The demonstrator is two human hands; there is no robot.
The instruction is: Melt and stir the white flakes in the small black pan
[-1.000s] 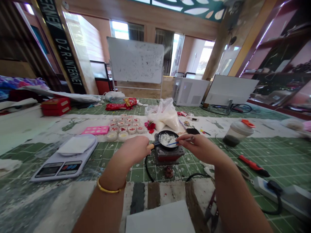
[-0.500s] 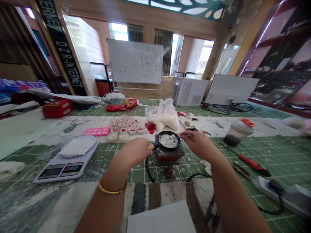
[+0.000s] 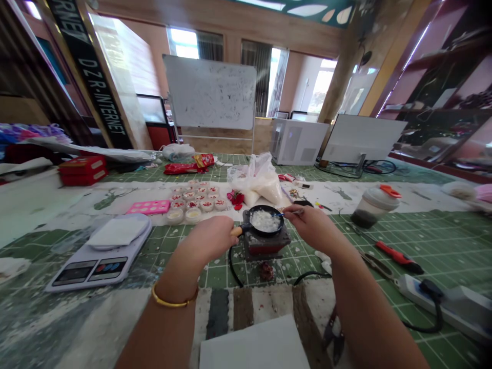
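My left hand (image 3: 215, 236) is closed round the wooden-ended handle of a small black frying pan (image 3: 249, 225). The pan rests on a small dark hot plate (image 3: 267, 246). White lumps in partly melted material (image 3: 265, 221) cover the pan's bottom. In my right hand (image 3: 305, 223), pinched between the fingers, is a thin stirring stick (image 3: 294, 211) with a bluish tip reaching into the pan; its exact kind I cannot make out. Behind the pan stands a clear plastic bag of white granules (image 3: 265, 184), with a red flower (image 3: 235, 196) beside it.
Several small cups with red bits (image 3: 206, 205) stand left of the pan, by a pink mould (image 3: 149, 207). A kitchen scale (image 3: 103, 251) lies further left. On the right are a lidded shaker (image 3: 376, 205), a red-handled tool (image 3: 400, 257) and a power strip (image 3: 442, 305).
The view has shifted slightly, so everything sits a little further left. The white lumps look a bit more spread in the pan. Both hands keep their grips.
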